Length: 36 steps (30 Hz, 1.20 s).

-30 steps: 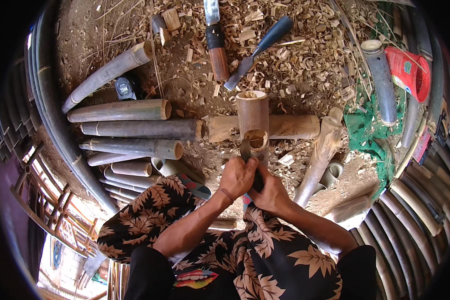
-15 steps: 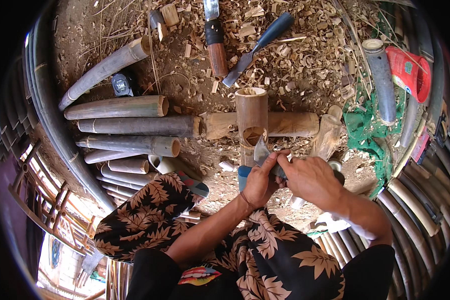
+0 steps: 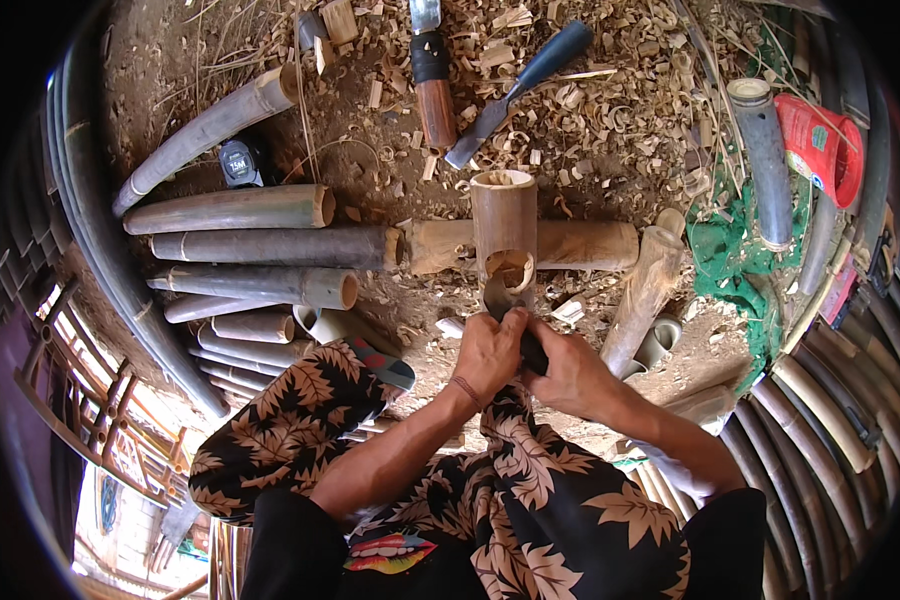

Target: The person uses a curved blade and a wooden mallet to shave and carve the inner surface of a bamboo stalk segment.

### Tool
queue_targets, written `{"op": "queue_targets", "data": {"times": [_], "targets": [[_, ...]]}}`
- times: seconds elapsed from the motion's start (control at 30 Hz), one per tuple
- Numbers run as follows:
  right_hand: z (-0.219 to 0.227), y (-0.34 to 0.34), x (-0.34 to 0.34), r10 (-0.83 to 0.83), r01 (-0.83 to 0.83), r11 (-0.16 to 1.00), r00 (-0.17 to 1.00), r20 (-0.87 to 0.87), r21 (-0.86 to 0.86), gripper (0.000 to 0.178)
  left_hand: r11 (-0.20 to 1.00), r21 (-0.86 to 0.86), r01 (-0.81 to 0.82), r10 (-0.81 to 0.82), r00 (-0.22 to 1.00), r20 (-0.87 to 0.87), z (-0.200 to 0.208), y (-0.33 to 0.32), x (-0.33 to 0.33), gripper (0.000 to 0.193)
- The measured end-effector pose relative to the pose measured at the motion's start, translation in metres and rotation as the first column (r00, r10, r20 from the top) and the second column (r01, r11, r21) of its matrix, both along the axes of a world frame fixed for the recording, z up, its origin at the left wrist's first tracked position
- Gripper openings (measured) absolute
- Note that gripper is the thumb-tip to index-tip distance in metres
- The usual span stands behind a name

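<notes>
An upright-looking bamboo tube (image 3: 503,215) stands in front of me, with a rounded opening cut in its side. The dark blade of a knife (image 3: 496,293) meets the lower left edge of that opening. My left hand (image 3: 489,352) is closed at the blade's base, its thumb side close to the tube. From the right, my right hand (image 3: 577,373) is wrapped round the dark handle, its thumb near my left one. Both hands hide the tube's lower end and much of the knife.
Behind the tube lies a horizontal bamboo log (image 3: 585,246). A chisel (image 3: 520,95) and a wooden-handled blade (image 3: 433,90) rest among shavings. Several bamboo lengths (image 3: 260,247) and a tape measure (image 3: 240,163) are left; a red container (image 3: 820,150) and green netting (image 3: 730,260) right.
Both hands have shifted slightly left; the left one has turned knuckles up. The blade, previously angled up in front of the tube, now sits at the opening's lower edge.
</notes>
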State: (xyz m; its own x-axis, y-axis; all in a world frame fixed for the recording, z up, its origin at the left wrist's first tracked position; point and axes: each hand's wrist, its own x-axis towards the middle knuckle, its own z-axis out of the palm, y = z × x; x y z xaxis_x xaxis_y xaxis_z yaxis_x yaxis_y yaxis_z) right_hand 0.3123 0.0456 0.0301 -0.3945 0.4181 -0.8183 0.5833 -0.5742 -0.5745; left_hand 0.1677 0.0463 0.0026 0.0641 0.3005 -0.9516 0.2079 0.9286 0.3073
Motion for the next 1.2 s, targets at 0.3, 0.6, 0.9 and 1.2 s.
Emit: {"op": "queue_targets", "data": {"times": [0.3,0.6,0.9,1.2], "targets": [[-0.012,-0.033,-0.049,-0.407,0.406,0.914,0.911,0.071,0.031,0.042,0.846,0.198,0.496,-0.482,0.868,-0.116,-0.016,0.02,-0.029,0.048],[0.013,0.008,0.008,0.107,-0.185,0.958,0.94,0.325,0.219,0.057,0.998,0.005,-0.06,0.057,0.974,0.219,0.004,0.019,0.011,0.04],[0.029,0.117,-0.001,0.697,-0.826,0.464,0.564,0.443,0.32,0.016,0.572,-0.369,-0.733,0.784,0.357,0.507,0.001,0.019,0.029,0.027],[0.02,0.161,-0.046,0.82,-0.914,0.143,0.324,0.471,0.379,0.009,0.296,-0.6,-0.743,0.905,0.018,0.425,-0.002,0.025,0.024,0.031]]}}
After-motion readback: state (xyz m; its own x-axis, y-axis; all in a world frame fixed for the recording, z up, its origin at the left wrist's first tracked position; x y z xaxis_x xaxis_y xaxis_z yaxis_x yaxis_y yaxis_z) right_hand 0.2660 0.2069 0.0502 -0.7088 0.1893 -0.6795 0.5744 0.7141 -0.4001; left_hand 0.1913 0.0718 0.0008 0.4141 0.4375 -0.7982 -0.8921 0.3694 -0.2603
